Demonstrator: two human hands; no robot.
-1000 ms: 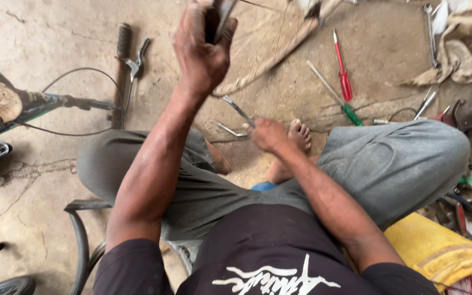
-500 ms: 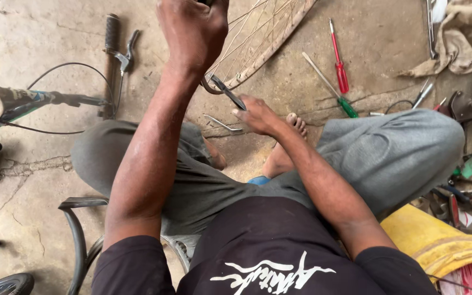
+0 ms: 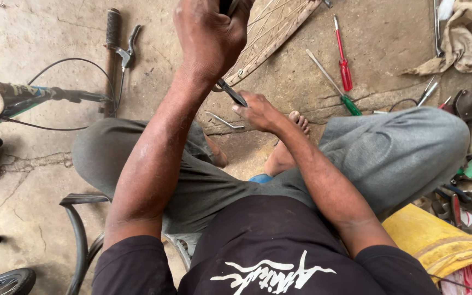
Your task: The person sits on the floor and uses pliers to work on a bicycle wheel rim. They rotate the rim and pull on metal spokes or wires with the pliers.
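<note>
I sit cross-legged on a concrete floor. My left hand is raised at the top of the view, closed around the rim of a spoked bicycle wheel whose spokes fan out beyond it. My right hand is lower, near my bare foot, gripping a small dark flat tool whose tip points up toward the rim under my left hand. What the tip touches is hidden.
A bicycle handlebar with grip and brake lever lies left. Red and green screwdrivers lie on the floor right of the wheel. Several tools, a rag and a yellow sack crowd the right. A tyre curves at lower left.
My right hand has lifted off the floor with the dark tool and brought it up toward the rim. My left hand keeps its hold on the wheel; the view has shifted slightly.
</note>
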